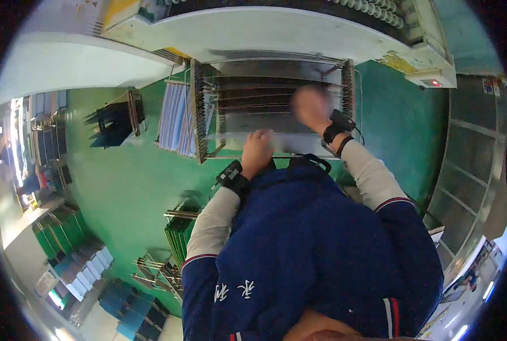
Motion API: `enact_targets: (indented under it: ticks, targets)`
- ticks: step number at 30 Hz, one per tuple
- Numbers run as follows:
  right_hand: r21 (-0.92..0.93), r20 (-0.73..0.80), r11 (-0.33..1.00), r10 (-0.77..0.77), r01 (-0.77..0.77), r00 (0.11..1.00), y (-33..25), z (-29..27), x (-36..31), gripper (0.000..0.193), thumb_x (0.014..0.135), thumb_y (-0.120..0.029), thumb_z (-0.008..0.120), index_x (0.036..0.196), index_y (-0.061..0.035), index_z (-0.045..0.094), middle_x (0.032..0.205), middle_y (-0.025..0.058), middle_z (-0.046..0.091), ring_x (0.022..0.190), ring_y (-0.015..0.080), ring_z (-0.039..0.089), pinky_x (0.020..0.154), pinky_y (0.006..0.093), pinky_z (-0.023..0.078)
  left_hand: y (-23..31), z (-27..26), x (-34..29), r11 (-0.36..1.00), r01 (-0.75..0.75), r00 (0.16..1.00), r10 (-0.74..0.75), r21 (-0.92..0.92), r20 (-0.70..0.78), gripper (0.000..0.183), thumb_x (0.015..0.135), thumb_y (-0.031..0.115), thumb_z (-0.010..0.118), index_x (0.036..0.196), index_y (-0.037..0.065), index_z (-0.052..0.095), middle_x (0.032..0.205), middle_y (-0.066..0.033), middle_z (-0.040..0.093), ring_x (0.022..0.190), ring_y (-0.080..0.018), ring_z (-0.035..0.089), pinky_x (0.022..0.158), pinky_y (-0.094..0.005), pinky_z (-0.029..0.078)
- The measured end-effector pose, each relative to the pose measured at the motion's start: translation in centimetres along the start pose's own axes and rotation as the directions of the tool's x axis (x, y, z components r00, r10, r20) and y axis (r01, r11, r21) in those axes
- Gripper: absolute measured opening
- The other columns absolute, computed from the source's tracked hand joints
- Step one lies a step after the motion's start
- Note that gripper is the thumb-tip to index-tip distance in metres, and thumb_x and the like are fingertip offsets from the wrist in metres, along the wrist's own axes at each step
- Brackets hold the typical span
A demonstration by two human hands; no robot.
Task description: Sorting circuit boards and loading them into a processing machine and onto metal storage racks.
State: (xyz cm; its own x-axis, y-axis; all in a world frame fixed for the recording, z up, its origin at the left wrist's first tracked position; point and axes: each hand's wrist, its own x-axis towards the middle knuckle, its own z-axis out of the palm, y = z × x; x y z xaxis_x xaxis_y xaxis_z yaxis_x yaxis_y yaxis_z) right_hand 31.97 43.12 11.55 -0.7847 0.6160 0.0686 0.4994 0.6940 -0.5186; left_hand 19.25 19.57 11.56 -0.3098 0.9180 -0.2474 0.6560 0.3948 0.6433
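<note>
A slotted metal rack [196, 122] stands in front of me, with several thin dark panels [253, 94] set on edge across it. A light grey sheet [290, 142] lies along its near side. At that sheet's edge is my left hand [257, 149], its fingers curled; what they hold, if anything, is hidden. Over the right half of the rack, above the panels, is my right hand [312, 107]. Motion smears its fingers, so their grip does not show. Both wrists wear black strapped devices.
Beyond the rack runs a pale machine [282, 37] with rollers on top. White-blue panels [177, 116] stand just left of the rack. Further left on the green floor is a rack of dark panels [117, 122]. A metal-framed structure [472, 131] lines the right side.
</note>
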Motion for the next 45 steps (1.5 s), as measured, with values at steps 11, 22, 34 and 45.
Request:
enact_targets:
  ticks: [11,22,34,45]
  targets:
    - [-0.080,0.151,0.997,0.017,-0.005,0.988,-0.5,2.3,2.9,0.019,0.078,-0.020,0.072,0.096,-0.0141,0.070,0.125,0.0060,0.056,0.118,0.0300,0.049,0.098,0.0477,0.040,-1.7,-4.6,3.2,0.981,0.056,0.989,-0.029,0.186,-0.143,0.073,0.071,0.014,0.069,0.140,0.011,0.046,0.151,-0.0103,0.036,0.121,-0.0374,0.047,0.096,-0.0504,0.043]
    - [-0.134,0.205,0.990,-0.018,0.046,0.979,-0.3,3.4,4.6,0.010,0.078,-0.026,0.071,0.084,-0.0176,0.073,0.122,0.0014,0.058,0.118,0.0273,0.049,0.099,0.0499,0.037,-2.3,-5.3,3.6,0.986,0.085,0.992,-0.070,0.141,-0.109,0.072,0.073,0.015,0.068,0.142,0.011,0.044,0.152,-0.0092,0.034,0.118,-0.0360,0.049,0.097,-0.0496,0.041]
    - [-0.046,0.305,0.985,-0.144,0.166,0.941,-1.0,3.2,5.9,0.015,0.080,-0.025,0.070,0.082,-0.0102,0.071,0.122,0.0093,0.058,0.114,0.0309,0.051,0.094,0.0465,0.040,-3.6,-5.2,3.0,0.980,0.066,0.996,-0.054,0.186,-0.072,0.072,0.072,0.012,0.069,0.140,0.012,0.045,0.152,-0.0081,0.034,0.109,-0.0340,0.055,0.093,-0.0481,0.043]
    - [-0.192,0.254,0.935,-0.245,0.297,0.936,0.1,5.4,6.4,0.008,0.081,-0.017,0.067,0.084,-0.0095,0.068,0.104,0.0047,0.060,0.098,0.0284,0.057,0.080,0.0427,0.047,-4.1,-5.3,2.2,0.986,0.030,0.996,-0.016,0.165,-0.091,0.077,0.070,0.011,0.073,0.141,0.013,0.044,0.153,-0.0077,0.032,0.109,-0.0311,0.055,0.093,-0.0471,0.043]
